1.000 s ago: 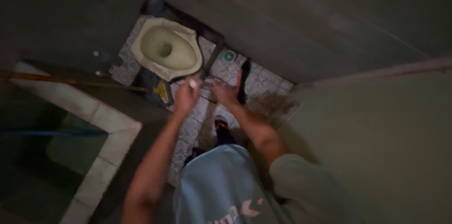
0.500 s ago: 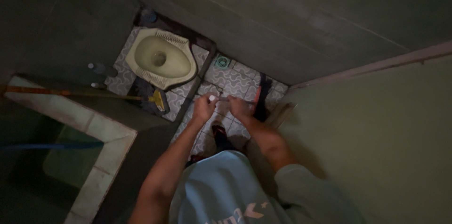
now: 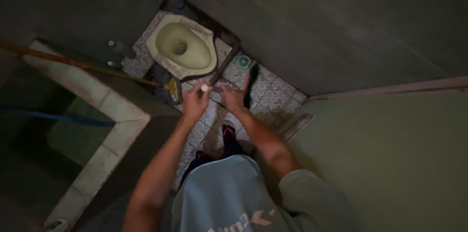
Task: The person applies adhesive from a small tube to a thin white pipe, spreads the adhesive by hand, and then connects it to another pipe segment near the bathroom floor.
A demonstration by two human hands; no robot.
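Item 1: small slim object w/ white round end (image 3: 204, 87), dark bar part running toward 3 o'clock. Sitting at frame centre, just at 5 o'clock of the squat toilet pan (image 3: 181, 46).

Grip: left hand (image 3: 195, 102) is closing its fingers around the white-ended part, pinching narrow. Right hand (image 3: 233, 98) is meeting it from 3 o'clock, fingers curled at the dark end; can't tell if it's fully gripping or only touching. Hands are touching or nearly so.

Handling (judged): looks light, stiff, one-hand size; prob. smooth, so slip risk if wet. Best hold: mid-shaft, pinch w/ thumb and forefinger, white end left free. Too dim to tell material.

Surroundings:
- Patterned floor tiles (image 3: 273, 90), narrow strip running 11 to 6 o'clock.
- Long-handled broom (image 3: 87, 66) lying at 9 o'clock, yellow head near left wrist.
- Tiled water basin (image 3: 114, 100) w/ raised rim at 8 o'clock, blue hose (image 3: 53, 117) crossing it.
- Round floor drain (image 3: 243, 61) at 1 o'clock of hands.
- Dark slipper (image 3: 249, 90) just beside right hand.
- Two small bottles (image 3: 116, 46) at 10 o'clock, by the wall.
- Grey walls (image 3: 341, 27) at 12–3 o'clock, close.

Room: tight. Basin rim and broom are crowding the left elbow; wall and step are boxing the right. Open space is only fwd, over the pan, and straight up.
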